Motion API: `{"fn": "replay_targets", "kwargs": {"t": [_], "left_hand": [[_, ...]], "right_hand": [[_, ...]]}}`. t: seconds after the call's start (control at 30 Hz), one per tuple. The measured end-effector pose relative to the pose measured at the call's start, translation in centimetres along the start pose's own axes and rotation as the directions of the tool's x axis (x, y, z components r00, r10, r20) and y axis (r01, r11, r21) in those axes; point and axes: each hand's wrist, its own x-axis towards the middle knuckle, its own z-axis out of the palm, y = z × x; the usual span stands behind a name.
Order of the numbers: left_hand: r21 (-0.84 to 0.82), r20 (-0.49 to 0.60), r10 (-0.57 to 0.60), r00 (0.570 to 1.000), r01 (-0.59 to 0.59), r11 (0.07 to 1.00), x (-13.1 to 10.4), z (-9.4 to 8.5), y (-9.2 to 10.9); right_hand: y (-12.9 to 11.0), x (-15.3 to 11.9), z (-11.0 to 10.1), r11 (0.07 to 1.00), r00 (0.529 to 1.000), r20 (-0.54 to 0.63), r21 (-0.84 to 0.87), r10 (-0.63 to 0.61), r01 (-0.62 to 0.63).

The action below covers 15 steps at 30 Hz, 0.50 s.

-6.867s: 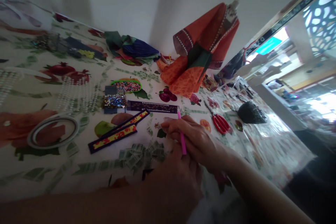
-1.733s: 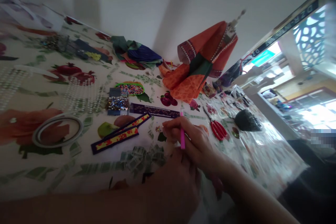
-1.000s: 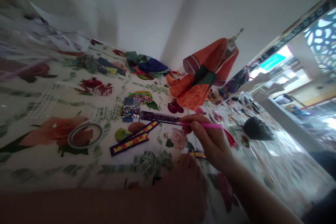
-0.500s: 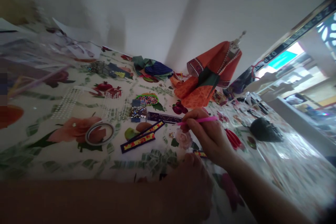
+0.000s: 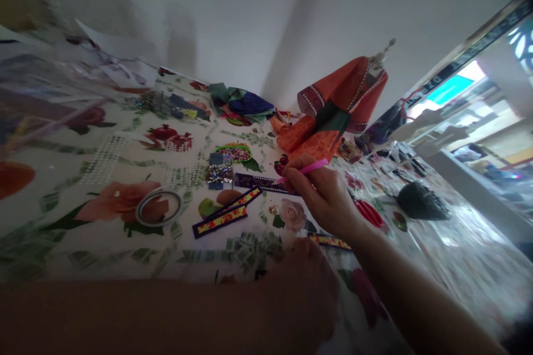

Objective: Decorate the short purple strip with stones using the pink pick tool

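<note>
One slim pink stick: clamped in your right hand.
Dark purple, white-dotted flat strip: extends left from beside your right hand.
Left hand: nearer you; I cannot tell its grip.

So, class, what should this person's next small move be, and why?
Probably lowering the tip of the pink pen onto the dark strip beside its white dots. The right hand grips the pen and its tip already points at that strip, though whether they touch is unclear. The left hand is apart from it.
</note>
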Motion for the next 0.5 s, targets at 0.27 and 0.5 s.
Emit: {"fn": "replay_targets", "kwargs": {"t": [0.27, 0.5], "left_hand": [[-0.047, 0.036, 0.009, 0.999, -0.007, 0.999, 0.0, -0.7, -0.3], [-0.104, 0.076, 0.043, 0.996, -0.035, 0.994, 0.2, -0.5, -0.1]], "right_hand": [[-1.6, 0.2, 0.7, 1.0, 0.999, 0.053, 0.015, -0.005, 0.004], [-3.6, 0.7, 1.2, 0.99, 0.99, 0.111, 0.119, -0.086, 0.072]]}}
